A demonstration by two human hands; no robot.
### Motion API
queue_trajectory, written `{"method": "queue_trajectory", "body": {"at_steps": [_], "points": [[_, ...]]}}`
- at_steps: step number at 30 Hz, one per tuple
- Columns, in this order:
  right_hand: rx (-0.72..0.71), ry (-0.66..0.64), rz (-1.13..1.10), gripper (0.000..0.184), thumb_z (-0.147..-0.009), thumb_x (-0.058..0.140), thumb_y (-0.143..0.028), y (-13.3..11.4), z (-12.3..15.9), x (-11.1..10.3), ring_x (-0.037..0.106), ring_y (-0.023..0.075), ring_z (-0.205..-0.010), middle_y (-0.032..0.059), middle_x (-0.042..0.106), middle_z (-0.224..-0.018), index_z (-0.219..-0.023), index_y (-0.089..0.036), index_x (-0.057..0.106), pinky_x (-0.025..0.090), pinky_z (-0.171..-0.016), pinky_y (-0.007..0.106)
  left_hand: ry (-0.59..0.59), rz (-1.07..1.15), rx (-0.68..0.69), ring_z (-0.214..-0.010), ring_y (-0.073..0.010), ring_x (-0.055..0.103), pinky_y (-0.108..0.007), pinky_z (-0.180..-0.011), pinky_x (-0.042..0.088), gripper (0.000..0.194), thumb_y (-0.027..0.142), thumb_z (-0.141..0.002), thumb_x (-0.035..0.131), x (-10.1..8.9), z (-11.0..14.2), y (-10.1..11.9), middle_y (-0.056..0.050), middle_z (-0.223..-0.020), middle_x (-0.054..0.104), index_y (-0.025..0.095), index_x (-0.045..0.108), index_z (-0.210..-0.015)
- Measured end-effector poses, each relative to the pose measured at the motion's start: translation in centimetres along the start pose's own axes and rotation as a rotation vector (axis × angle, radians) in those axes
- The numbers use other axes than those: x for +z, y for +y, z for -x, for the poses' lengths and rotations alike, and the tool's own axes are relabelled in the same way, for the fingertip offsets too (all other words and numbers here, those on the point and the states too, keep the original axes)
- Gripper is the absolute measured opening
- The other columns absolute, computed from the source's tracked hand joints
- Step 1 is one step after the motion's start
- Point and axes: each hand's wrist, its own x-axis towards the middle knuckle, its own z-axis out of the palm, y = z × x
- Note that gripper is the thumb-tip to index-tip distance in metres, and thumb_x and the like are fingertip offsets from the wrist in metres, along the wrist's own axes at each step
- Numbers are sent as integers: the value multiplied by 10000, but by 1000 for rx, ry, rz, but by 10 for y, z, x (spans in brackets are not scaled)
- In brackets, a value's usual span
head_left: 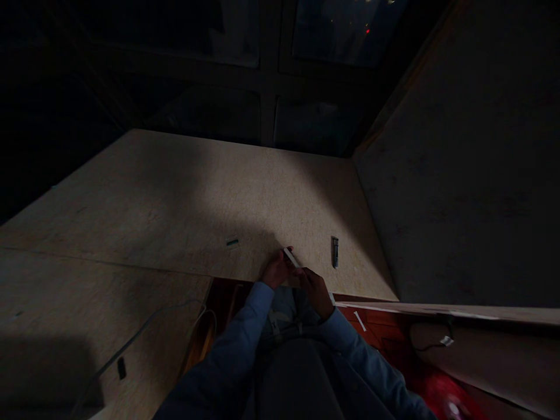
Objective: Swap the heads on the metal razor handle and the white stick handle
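A thin white strip (pixel 290 256) slants between my two hands over the front edge of the pale tabletop. My left hand (pixel 275 271) is closed around its upper part, with fingertips showing beside it. Closed on the lower end, my right hand (pixel 315 289) has its fingers pressed together. What the strip is exactly cannot be made out in the dim light. To the right lies a small, dark grey, narrow tool (pixel 335 252), its kind unclear. On the left is a small flat green-and-white piece (pixel 232 241); neither is touched.
The pale stone-like top (pixel 262 192) runs back to dark windows (pixel 315 122). A grey wall (pixel 464 175) bounds it on the right. At lower left, a cable (pixel 149 324) crosses another surface near a small black object (pixel 121 368). A white strip (pixel 359 321) lies on the reddish floor.
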Motion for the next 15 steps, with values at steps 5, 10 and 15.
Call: {"method": "queue_trajectory", "body": {"at_steps": [5, 10, 15], "points": [[6, -16, -32, 517, -966, 381, -534, -5, 2, 4, 631, 208, -723, 72, 720, -774, -942, -147, 722, 447, -634, 277, -40, -17, 17, -757, -151, 659, -272, -641, 504, 268, 268, -845, 698, 0, 3, 2, -23, -820, 673, 167, 655, -1090], [2, -22, -29, 511, -962, 386, -531, -7, 3, 1, 622, 199, -692, 72, 726, -776, -913, -150, 722, 449, -630, 278, -54, -6, 36, -766, -143, 664, -265, -684, 507, 285, 276, -847, 696, -1, 3, 1, -19, -813, 673, 169, 655, -1108], [-6, -12, 15, 538, -949, 376, -565, 1, 0, -6, 581, 180, -612, 49, 678, -681, -894, -152, 716, 416, -576, 266, -28, 0, 1, -765, -186, 648, -324, -728, 483, 215, 278, -877, 640, -7, -3, -1, -62, -808, 673, 143, 690, -1037]]}}
